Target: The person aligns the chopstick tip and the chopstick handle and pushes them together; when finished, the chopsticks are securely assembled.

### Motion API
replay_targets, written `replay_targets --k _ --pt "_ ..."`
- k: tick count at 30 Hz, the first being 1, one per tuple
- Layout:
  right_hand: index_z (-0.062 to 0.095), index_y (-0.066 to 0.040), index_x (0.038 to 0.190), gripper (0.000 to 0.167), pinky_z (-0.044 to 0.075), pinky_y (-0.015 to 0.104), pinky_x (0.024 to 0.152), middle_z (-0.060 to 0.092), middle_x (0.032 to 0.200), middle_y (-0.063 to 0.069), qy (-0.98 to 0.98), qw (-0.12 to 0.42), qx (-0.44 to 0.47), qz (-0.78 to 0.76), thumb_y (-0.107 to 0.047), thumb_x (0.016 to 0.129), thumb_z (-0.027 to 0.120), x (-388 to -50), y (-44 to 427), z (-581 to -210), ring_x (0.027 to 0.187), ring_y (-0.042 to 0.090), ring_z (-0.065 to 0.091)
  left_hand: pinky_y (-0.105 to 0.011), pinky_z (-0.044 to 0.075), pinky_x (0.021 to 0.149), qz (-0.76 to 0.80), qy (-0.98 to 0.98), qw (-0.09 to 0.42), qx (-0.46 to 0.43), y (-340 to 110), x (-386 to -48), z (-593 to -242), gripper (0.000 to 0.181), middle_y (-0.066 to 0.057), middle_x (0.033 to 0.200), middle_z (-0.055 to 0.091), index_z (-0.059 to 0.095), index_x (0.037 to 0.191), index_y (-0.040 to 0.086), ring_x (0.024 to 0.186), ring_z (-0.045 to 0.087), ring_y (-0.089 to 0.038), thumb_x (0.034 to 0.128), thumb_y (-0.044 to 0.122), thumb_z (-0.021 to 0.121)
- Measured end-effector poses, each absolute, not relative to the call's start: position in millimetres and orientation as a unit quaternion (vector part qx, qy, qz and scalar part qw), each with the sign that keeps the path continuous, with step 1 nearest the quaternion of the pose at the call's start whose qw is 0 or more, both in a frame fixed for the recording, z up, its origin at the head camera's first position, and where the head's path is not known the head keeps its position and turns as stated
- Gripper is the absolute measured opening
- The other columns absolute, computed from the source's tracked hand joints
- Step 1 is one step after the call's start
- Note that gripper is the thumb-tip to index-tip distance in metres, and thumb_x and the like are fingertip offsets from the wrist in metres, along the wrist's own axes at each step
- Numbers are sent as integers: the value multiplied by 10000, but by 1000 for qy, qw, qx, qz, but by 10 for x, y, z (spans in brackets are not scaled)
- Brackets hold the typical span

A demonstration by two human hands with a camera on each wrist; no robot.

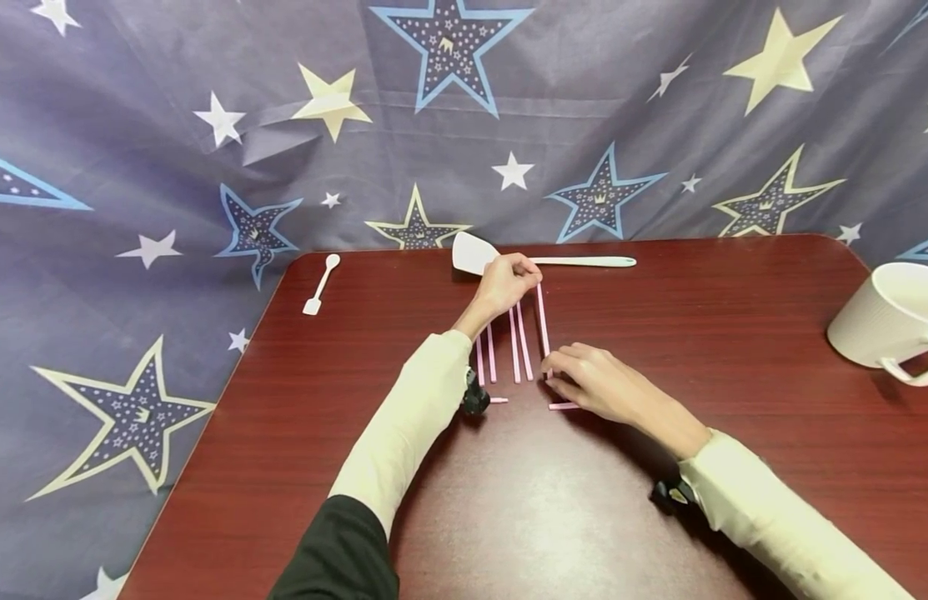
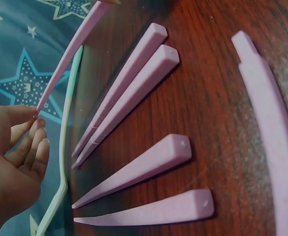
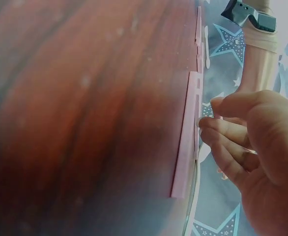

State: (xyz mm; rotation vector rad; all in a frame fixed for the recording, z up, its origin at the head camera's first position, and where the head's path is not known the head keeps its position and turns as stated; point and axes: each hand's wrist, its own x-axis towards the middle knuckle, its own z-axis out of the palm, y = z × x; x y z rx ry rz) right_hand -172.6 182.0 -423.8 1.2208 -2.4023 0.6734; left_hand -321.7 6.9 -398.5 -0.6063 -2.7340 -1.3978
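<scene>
My left hand [image 1: 503, 283] pinches the thin tip of a pink chopstick [image 1: 543, 321] between thumb and finger. At its thick lower end, my right hand [image 1: 602, 383] holds it with thumb and fingertips. Left of it, several more pink chopsticks [image 2: 134, 103] lie on the table, roughly side by side, thick ends toward me. A pink strip with a narrower stepped end [image 2: 269, 118] lies crosswise in front of them, partly under my left wrist in the head view. Beneath my right hand is another pink strip [image 1: 561, 406], partly covered by the fingers.
Behind my left hand lies a white spatula [image 1: 473, 252] with a pale green handle, near the table's back edge. A small white double-ended spoon [image 1: 323, 285] is at the far left. The white mug [image 1: 865, 325] stands at the right. A starry cloth [image 1: 509, 133] hangs behind the dark red table [image 1: 734, 333].
</scene>
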Motion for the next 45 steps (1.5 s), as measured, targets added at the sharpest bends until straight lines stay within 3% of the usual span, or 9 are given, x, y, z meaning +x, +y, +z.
replay_targets --k 15,29,45 --pt "709 -53 993 206 562 377 753 654 917 46 -859 153 433 225 58 840 790 -1798 1795 -4257 854 219 655 -248 481 833 -411 -889 -10 -203 65 -3294 -4060 97 -97 961 754 740 1026 40 918 689 -203 964 109 711" --pt "696 -49 944 180 530 394 752 615 888 64 -855 172 443 209 62 829 778 -1857 1780 -4304 825 256 607 -272 473 830 -363 -907 -29 -213 57 -3359 -4106 106 -84 957 746 758 1014 56 887 663 -187 981 134 695" --pt "700 -48 946 157 520 410 765 603 910 69 -861 172 433 205 46 843 773 -1858 1767 -4311 831 274 598 -269 478 895 -329 -918 -43 -217 39 -3410 -4161 176 -96 1027 750 770 1069 30 975 665 -201 1016 102 617"
